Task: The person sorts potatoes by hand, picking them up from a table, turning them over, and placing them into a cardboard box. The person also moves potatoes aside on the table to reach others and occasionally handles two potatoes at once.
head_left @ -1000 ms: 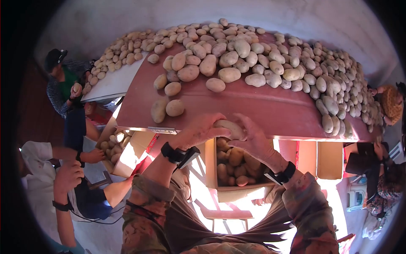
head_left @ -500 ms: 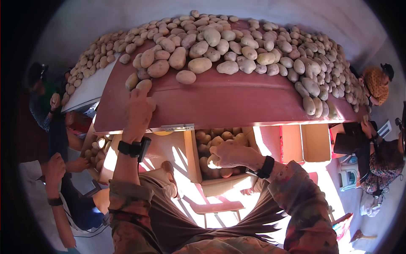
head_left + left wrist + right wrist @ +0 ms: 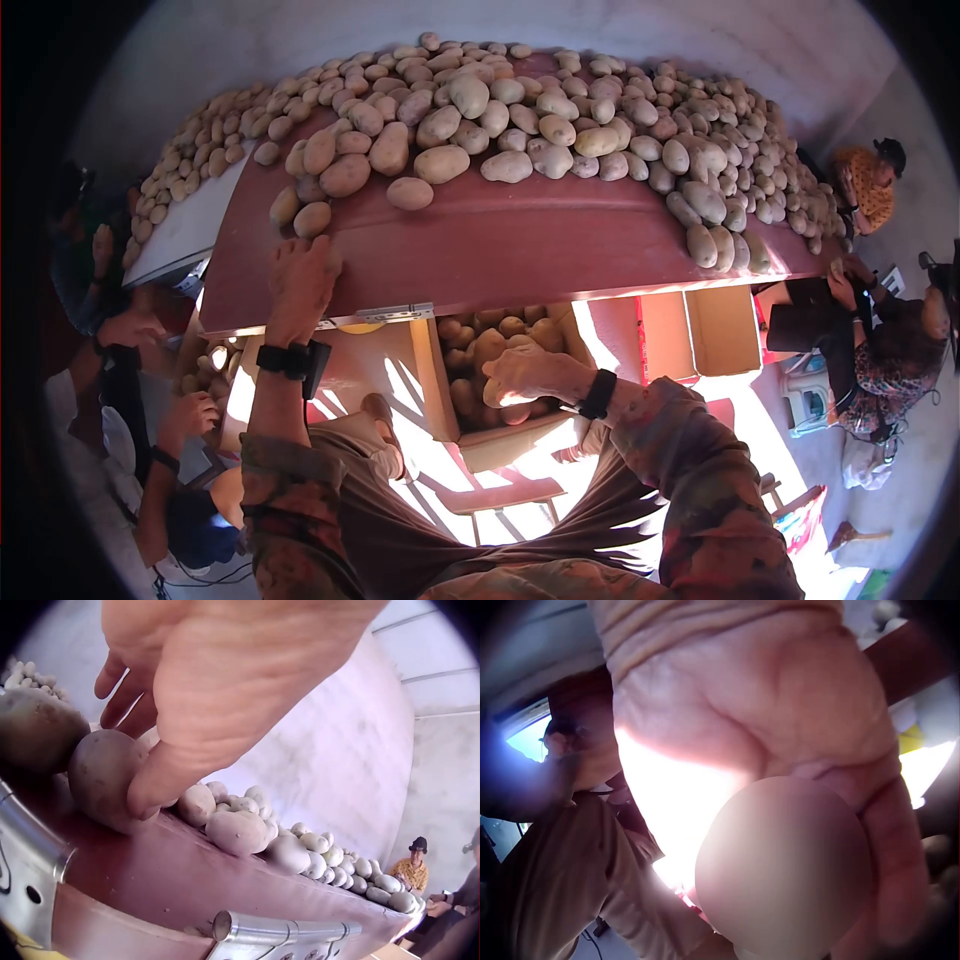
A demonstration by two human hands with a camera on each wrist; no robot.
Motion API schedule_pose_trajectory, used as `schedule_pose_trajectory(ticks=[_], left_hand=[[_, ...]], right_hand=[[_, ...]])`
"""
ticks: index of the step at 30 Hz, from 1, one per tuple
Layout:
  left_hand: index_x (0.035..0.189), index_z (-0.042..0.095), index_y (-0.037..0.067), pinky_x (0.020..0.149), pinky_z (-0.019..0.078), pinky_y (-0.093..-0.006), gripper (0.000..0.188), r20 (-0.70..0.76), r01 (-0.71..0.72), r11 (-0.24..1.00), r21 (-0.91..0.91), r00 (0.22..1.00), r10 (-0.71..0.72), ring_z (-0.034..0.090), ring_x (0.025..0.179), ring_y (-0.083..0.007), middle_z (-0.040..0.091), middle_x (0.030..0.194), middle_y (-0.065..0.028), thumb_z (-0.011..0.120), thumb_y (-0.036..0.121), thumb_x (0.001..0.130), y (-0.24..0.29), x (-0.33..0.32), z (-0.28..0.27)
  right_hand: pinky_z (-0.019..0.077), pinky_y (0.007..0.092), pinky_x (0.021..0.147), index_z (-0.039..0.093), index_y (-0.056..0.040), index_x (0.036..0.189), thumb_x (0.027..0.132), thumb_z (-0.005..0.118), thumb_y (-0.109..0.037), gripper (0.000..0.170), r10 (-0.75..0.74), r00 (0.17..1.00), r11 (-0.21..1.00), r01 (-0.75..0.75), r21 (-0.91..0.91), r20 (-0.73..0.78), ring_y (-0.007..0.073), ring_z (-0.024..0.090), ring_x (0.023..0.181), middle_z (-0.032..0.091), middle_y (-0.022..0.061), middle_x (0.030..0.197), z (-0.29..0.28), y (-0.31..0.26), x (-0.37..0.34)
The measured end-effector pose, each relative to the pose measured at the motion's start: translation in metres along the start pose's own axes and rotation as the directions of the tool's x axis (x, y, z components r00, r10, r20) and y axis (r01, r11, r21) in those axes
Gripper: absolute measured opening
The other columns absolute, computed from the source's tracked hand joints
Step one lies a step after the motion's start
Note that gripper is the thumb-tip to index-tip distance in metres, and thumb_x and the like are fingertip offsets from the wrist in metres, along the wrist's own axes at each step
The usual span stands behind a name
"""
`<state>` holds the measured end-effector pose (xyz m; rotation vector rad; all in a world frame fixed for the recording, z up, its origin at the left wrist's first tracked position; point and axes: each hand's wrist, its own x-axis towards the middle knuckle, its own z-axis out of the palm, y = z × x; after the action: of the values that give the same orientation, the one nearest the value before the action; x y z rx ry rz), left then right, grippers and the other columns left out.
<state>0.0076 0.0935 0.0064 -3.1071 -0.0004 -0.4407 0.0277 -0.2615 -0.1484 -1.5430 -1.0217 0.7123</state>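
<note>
At the left front of the red-brown table, my left hand reaches over the edge. In the left wrist view its thumb lies against the near side of a potato, and the other fingers come down behind it. Another potato sits right beside that one. My right hand is low over a cardboard box of potatoes below the table edge. It holds a potato in its curled fingers, blurred and close in the right wrist view.
A wide heap of potatoes covers the back of the table. Metal hinges run along its front edge. An open cardboard box stands to the right. Other people sit at both sides, including a person in a yellow top.
Both hands were together on one potato at the table edge. The right hand has carried a potato down to the box; the left hand has moved left to another potato on the table.
</note>
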Motion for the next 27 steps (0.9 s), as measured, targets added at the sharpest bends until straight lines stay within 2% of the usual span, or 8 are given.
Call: schedule_pose_trajectory(ticks=[1, 5, 7, 10, 12, 15, 21, 27], left_hand=[[0.12, 0.056, 0.006, 0.094, 0.0359, -0.0439, 0.044, -0.002, -0.004, 1.0, -0.001, 1.0, 0.004, 0.052, 0.108, -0.0325, 0.06, 0.11, -0.0143, 0.067, 0.011, 0.077, 0.0, 0.0, 0.001], [0.111, 0.057, 0.006, 0.093, 0.0365, -0.042, 0.037, -0.02, -0.024, 0.995, 0.101, 0.999, 0.027, 0.053, 0.104, -0.0323, 0.06, 0.104, -0.0143, 0.069, 0.011, 0.076, 0.005, 0.004, -0.003], [0.105, 0.058, 0.008, 0.093, 0.0372, -0.0402, 0.032, -0.025, -0.02, 0.985, 0.169, 0.999, 0.025, 0.054, 0.102, -0.0314, 0.06, 0.102, -0.0136, 0.07, 0.011, 0.076, 0.013, 0.005, -0.012], [0.106, 0.059, 0.006, 0.089, 0.0412, -0.042, 0.033, -0.106, -0.037, 0.999, 0.021, 0.994, 0.039, 0.056, 0.099, -0.033, 0.059, 0.098, -0.0136, 0.071, 0.012, 0.076, 0.036, 0.001, -0.037], [0.107, 0.06, 0.004, 0.084, 0.046, -0.0425, 0.037, 0.02, 0.003, 0.888, -0.46, 1.0, 0.007, 0.059, 0.095, -0.0352, 0.06, 0.098, -0.0146, 0.073, 0.017, 0.075, 0.055, -0.001, -0.05], [0.112, 0.059, 0.002, 0.084, 0.0493, -0.0409, 0.047, 0.269, 0.13, 0.643, -0.755, 0.955, 0.122, 0.062, 0.093, -0.0334, 0.062, 0.105, -0.017, 0.076, 0.019, 0.072, 0.088, -0.005, -0.049], [0.108, 0.061, 0.001, 0.084, 0.0487, -0.0395, 0.045, 0.226, -0.081, 0.609, -0.789, 0.884, 0.41, 0.061, 0.093, -0.0337, 0.062, 0.101, -0.0175, 0.075, 0.026, 0.073, 0.125, -0.011, -0.026], [0.105, 0.061, -0.002, 0.081, 0.0484, -0.0378, 0.049, 0.353, 0.03, 0.576, -0.817, 0.816, 0.458, 0.061, 0.09, -0.0318, 0.062, 0.098, -0.0186, 0.076, 0.03, 0.071, 0.142, -0.014, -0.012]], right_hand=[[0.0469, 0.0337, 0.06, 0.059, -0.0073, 0.081, 0.081, 0.065, -0.02, 0.014, -0.025, 0.998, 0.945, 0.044, -0.323, 0.065, 0.024, 0.064, 0.066, 0.061, 0.0092, 0.066, -0.002, -0.002, 0.002], [0.0465, 0.0324, 0.056, 0.058, -0.0092, 0.085, 0.082, 0.062, -0.018, 0.01, 0.182, 0.979, 0.658, -0.054, -0.751, 0.09, 0.0185, 0.064, 0.071, 0.062, 0.0056, 0.079, -0.017, -0.006, -0.004], [0.0463, 0.0321, 0.055, 0.058, -0.0109, 0.091, 0.082, 0.061, -0.02, 0.013, 0.045, 0.998, -0.009, -0.04, -0.999, -0.04, 0.0171, 0.064, 0.081, 0.061, 0.0036, 0.091, -0.018, -0.034, -0.008], [0.0456, 0.0304, 0.054, 0.058, -0.0106, 0.095, 0.083, 0.059, -0.022, 0.017, -0.017, 0.986, -0.247, -0.163, -0.955, -0.164, 0.0175, 0.062, 0.084, 0.059, 0.004, 0.093, -0.019, -0.078, -0.009], [0.046, 0.0299, 0.057, 0.058, -0.0104, 0.094, 0.083, 0.059, -0.022, 0.017, 0.067, 0.988, -0.184, -0.128, -0.975, -0.143, 0.0174, 0.062, 0.083, 0.059, 0.0041, 0.09, -0.017, -0.087, -0.01], [0.0468, 0.0288, 0.063, 0.057, -0.01, 0.092, 0.083, 0.06, -0.024, 0.016, 0.242, 0.968, -0.031, -0.056, -0.998, -0.061, 0.0171, 0.062, 0.081, 0.058, 0.0043, 0.084, -0.008, -0.079, -0.016], [0.0465, 0.0358, 0.068, 0.056, -0.0065, 0.098, 0.085, 0.061, -0.027, 0.025, 0.027, 0.999, 0.194, -0.025, -0.981, -0.02, 0.0192, 0.063, 0.083, 0.061, 0.0042, 0.083, -0.013, -0.087, -0.008], [0.0511, 0.0384, 0.072, 0.058, -0.0022, 0.108, 0.079, 0.075, -0.034, 0.046, 0.241, 0.964, 0.564, -0.23, -0.793, -0.108, 0.0297, 0.067, 0.083, 0.064, 0.013, 0.086, -0.02, -0.114, 0.009]])
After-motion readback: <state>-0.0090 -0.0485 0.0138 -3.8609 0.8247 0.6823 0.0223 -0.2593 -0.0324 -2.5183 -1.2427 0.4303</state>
